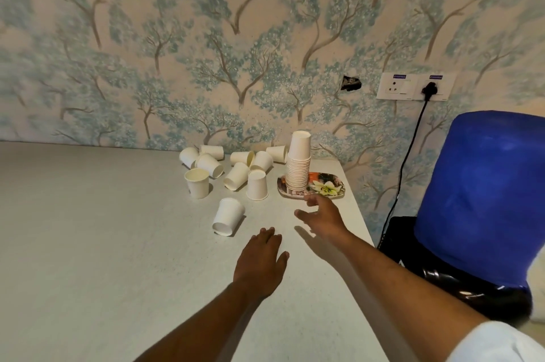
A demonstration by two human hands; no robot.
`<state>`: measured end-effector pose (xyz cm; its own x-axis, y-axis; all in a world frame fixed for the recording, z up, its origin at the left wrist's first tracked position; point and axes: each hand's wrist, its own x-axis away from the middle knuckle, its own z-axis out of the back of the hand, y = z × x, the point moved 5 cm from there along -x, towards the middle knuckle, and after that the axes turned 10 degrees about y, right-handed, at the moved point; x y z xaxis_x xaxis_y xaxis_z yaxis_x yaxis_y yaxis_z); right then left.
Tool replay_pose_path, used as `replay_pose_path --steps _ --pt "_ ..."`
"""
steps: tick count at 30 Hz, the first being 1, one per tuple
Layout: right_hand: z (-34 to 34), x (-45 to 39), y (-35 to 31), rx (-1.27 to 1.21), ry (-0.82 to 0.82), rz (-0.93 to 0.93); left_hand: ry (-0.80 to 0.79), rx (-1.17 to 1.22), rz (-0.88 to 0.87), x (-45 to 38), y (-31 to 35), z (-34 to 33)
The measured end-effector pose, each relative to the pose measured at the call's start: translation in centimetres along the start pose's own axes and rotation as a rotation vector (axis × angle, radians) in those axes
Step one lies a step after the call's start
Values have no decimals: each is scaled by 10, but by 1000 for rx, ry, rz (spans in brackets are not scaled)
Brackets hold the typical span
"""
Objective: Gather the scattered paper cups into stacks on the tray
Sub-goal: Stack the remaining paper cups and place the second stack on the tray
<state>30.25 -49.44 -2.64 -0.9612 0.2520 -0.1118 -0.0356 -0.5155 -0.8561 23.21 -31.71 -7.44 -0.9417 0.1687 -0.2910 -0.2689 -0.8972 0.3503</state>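
Head view, the only 1: white table (pixel 103 243) against tree-print wallpaper. Floral tray (pixel 330 187) sits near the table's far right edge, with 1 tall stack of paper cups (pixel 298 168) standing inverted on its left end. About 10 loose cups (pixel 236 165) are scattered just left of the tray, most on their sides, 1 upright cup (pixel 197 183) open-end up, 1 inverted cup (pixel 257 184) beside the tray. Nearest cup (pixel 228 216) lies tipped, base toward the camera, apart from the cluster.

Left hand (pixel 261 263) is flat and palm down with fingers straight, holding nothing, just short of the nearest cup. Right hand (pixel 321 215) reaches toward the tray's front rim, fingers spread and empty; whether the fingertips touch the rim is hard to tell at this angle.

Handling, as a judgement: cups look very light, thin-walled, easy to crush or flick away and likely to roll on their sides. Best hold is a gentle pinch round the wall near the stiffer rolled rim, not mid-body. The tall stack looks tippy; steady it while nesting more.

Blue water jug (pixel 483 199) and a wall socket (pixel 415 86) with plug sit at right.
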Motion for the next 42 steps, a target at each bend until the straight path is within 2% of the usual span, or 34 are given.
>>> replay_pose_path --steps 6,10,14,17,21,26,29,33,37,40,42 --pt "-49 64 -12 -142 -124 -100 318 150 69 62 -29 59" --pt "-76 73 -46 -7 -98 9 394 176 143 72 -60 93" --pt "-112 72 -80 11 -95 60 368 224 151 67 -98 113" --pt "-131 68 -98 41 0 102 345 267 134 64 -125 120" --pt "-143 65 -107 12 76 22 345 338 126 58 -162 129" --pt "-150 79 -114 12 12 60 284 451 189 39 -201 132" --pt "-155 96 -121 -80 10 100 136 577 200 23 -202 124" --pt "-161 112 -129 -160 2 140 2 657 79 5 -182 120" --pt "-155 109 -136 -239 73 85 41 686 -27 1 -174 119" --pt "-148 93 -133 -189 165 57 65 696 9 2 -184 116" --pt "-148 77 -129 -57 218 59 84 715 57 5 -194 117"
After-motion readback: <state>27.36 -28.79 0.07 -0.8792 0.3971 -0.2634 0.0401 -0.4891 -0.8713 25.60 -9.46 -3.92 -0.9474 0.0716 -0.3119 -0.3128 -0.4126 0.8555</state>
